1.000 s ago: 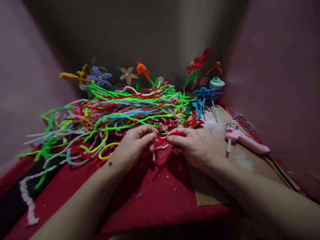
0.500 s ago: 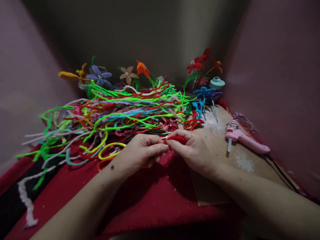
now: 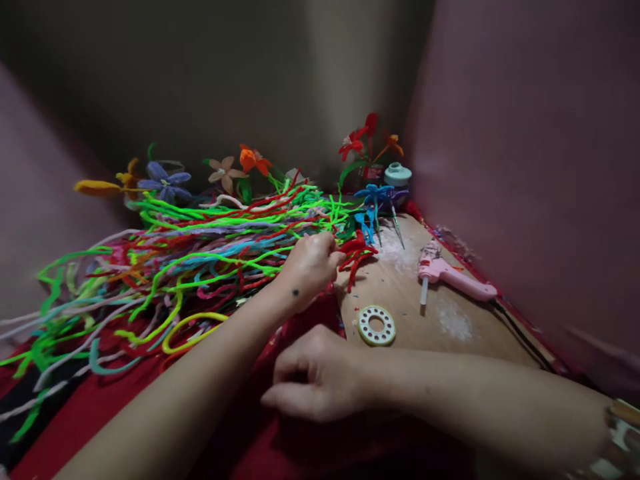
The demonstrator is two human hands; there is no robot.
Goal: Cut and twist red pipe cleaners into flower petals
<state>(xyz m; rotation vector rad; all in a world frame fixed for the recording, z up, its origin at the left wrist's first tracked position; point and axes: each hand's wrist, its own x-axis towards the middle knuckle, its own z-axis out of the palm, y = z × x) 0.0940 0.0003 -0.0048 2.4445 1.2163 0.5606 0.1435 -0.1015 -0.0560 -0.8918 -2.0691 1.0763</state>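
My left hand (image 3: 313, 267) reaches to the right end of the pipe cleaner pile (image 3: 230, 227). Its thumb and fingers close at the edge of some bent red pipe cleaner pieces (image 3: 359, 250), which lie on the board below the blue ones. Closer to me is my right hand (image 3: 320, 377), above the red cloth with its back turned up. Its fingers are curled, and a small gap shows between thumb and forefinger; anything inside the curl is hidden. Beside its wrist lies a pale ring (image 3: 365, 332) with round holes.
A pink glue gun (image 3: 453, 277) rests on the brown board (image 3: 400, 293), its cord trailing right. Pipe cleaner flowers stand along the back, among them a purple one (image 3: 164, 180) and a red one (image 3: 353, 143). A pale blue pot (image 3: 398, 174) sits behind the board.
My hands have parted. The left went right and up to the red pieces; the right dropped lower and no longer shows the red piece. The pale ring has come into view. The camera turned right.
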